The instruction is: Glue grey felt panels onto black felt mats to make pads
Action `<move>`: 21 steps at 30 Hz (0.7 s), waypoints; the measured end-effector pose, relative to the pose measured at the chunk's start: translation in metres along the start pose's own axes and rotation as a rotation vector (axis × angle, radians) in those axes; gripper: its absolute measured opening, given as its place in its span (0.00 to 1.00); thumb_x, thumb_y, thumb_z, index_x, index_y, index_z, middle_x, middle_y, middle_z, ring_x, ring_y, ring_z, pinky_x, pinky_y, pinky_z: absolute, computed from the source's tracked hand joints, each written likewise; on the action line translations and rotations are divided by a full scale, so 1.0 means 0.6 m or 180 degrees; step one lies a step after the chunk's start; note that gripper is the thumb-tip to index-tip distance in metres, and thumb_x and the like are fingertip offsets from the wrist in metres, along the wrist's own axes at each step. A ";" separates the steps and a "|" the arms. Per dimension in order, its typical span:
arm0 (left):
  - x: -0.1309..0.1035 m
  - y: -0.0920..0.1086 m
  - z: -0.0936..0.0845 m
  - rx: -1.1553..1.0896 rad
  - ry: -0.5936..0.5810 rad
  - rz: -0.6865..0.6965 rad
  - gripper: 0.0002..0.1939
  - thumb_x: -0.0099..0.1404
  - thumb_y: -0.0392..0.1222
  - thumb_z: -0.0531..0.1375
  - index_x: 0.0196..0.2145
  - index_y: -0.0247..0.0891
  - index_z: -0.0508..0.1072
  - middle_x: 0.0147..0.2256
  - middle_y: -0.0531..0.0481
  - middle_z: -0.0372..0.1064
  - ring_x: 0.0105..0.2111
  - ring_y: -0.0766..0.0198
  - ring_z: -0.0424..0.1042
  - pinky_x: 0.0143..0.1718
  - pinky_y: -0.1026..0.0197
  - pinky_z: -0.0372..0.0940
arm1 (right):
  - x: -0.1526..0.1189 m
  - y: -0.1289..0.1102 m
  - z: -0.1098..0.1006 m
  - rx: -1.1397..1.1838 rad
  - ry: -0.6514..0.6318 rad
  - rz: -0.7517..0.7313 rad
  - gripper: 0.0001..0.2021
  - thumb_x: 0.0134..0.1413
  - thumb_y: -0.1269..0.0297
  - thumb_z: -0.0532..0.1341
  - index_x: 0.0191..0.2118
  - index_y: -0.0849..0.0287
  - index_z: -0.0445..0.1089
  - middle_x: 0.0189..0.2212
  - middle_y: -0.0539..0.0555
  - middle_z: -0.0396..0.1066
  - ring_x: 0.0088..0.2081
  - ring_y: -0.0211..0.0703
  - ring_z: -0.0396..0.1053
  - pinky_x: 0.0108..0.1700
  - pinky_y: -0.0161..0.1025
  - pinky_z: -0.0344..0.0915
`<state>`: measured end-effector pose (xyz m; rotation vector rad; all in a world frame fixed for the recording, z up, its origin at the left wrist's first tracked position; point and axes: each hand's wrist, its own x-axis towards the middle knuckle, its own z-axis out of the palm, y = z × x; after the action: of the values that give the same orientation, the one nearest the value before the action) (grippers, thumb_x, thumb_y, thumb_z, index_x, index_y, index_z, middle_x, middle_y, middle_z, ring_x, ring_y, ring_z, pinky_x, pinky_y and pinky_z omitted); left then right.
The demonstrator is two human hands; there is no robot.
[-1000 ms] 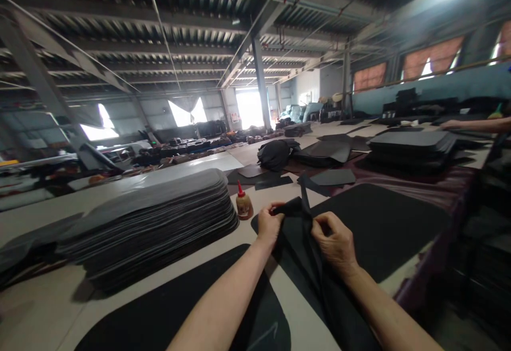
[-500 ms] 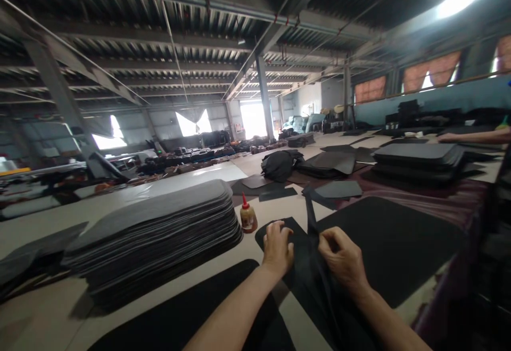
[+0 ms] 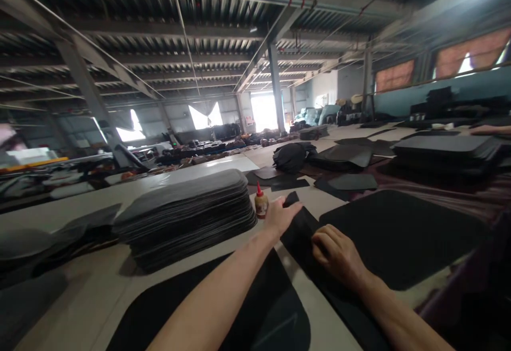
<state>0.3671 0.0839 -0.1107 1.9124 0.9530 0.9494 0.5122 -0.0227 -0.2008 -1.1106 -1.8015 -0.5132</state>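
Note:
A long black strip (image 3: 305, 244) lies between two black panels, one at the lower left (image 3: 259, 308) and one at the right (image 3: 403, 234). My left hand (image 3: 281, 215) grips the strip's far end, thumb stretched over it. Nearer to me, my right hand (image 3: 333, 250) is closed on the strip's edge, its fingers curled. Just beyond my left hand stands a glue bottle (image 3: 261, 204) with a red tip.
To the left is a tall stack of grey-black sheets (image 3: 191, 218). Another stack (image 3: 447, 154) sits at the back right, with loose dark pieces (image 3: 353, 182) before it. A person's arm (image 3: 491, 129) shows at the far right.
My left hand has moved away from me to the strip's far end. The raised, folded strip now lies flatter, with my right hand still on it. The view has turned slightly left.

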 end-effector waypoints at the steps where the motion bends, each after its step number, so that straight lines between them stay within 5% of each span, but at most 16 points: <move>1: -0.004 0.003 -0.006 0.0023 -0.0023 0.0028 0.19 0.67 0.56 0.62 0.37 0.35 0.74 0.34 0.49 0.73 0.34 0.61 0.73 0.39 0.55 0.70 | -0.001 -0.002 -0.001 0.0079 0.0014 0.0022 0.07 0.59 0.75 0.56 0.35 0.55 0.66 0.31 0.52 0.68 0.33 0.43 0.67 0.37 0.40 0.66; 3: -0.017 0.009 -0.015 0.0016 -0.0109 0.0114 0.14 0.66 0.52 0.63 0.37 0.36 0.74 0.35 0.49 0.73 0.35 0.61 0.73 0.40 0.54 0.70 | -0.004 -0.003 -0.003 0.0315 0.0179 0.0318 0.04 0.59 0.70 0.59 0.40 0.55 0.67 0.36 0.54 0.69 0.37 0.44 0.68 0.38 0.40 0.68; 6: -0.050 0.022 -0.022 -0.0062 -0.0297 0.0314 0.07 0.64 0.44 0.63 0.36 0.38 0.76 0.34 0.50 0.74 0.34 0.61 0.72 0.39 0.57 0.68 | -0.008 0.002 -0.008 0.0931 0.0447 0.1098 0.25 0.53 0.57 0.67 0.55 0.55 0.63 0.52 0.60 0.66 0.48 0.50 0.69 0.45 0.45 0.71; 9: -0.087 0.042 -0.032 -0.0182 -0.0423 0.0523 0.06 0.61 0.40 0.61 0.37 0.41 0.77 0.34 0.53 0.76 0.36 0.60 0.73 0.40 0.60 0.67 | -0.009 0.002 -0.016 0.1748 0.0105 0.1940 0.36 0.47 0.51 0.70 0.60 0.57 0.61 0.55 0.62 0.68 0.54 0.57 0.68 0.53 0.52 0.69; 13: -0.115 0.061 -0.065 -0.0360 -0.0245 0.0662 0.07 0.62 0.40 0.59 0.37 0.40 0.76 0.35 0.52 0.75 0.39 0.58 0.72 0.43 0.59 0.67 | -0.006 -0.017 -0.048 0.2482 -0.0868 0.2584 0.28 0.47 0.53 0.70 0.53 0.59 0.70 0.46 0.60 0.76 0.46 0.57 0.74 0.50 0.50 0.72; 19: -0.136 0.035 -0.140 -0.0831 0.0167 0.0498 0.11 0.64 0.48 0.58 0.38 0.40 0.75 0.34 0.50 0.73 0.37 0.57 0.71 0.38 0.59 0.67 | -0.047 -0.042 -0.144 0.2297 -0.1660 0.2741 0.12 0.39 0.57 0.72 0.32 0.55 0.79 0.27 0.54 0.76 0.28 0.51 0.74 0.29 0.41 0.72; 21: -0.149 0.020 -0.163 -0.1067 0.0311 0.0368 0.11 0.63 0.49 0.59 0.37 0.39 0.74 0.32 0.51 0.72 0.34 0.59 0.70 0.34 0.61 0.67 | -0.076 -0.045 -0.178 0.1885 -0.1585 0.2710 0.10 0.38 0.56 0.72 0.28 0.54 0.79 0.25 0.53 0.75 0.26 0.50 0.72 0.26 0.40 0.70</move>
<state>0.2473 0.0325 -0.0837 1.6623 0.6917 1.1983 0.5490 -0.1347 -0.1857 -1.4834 -1.5008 0.8071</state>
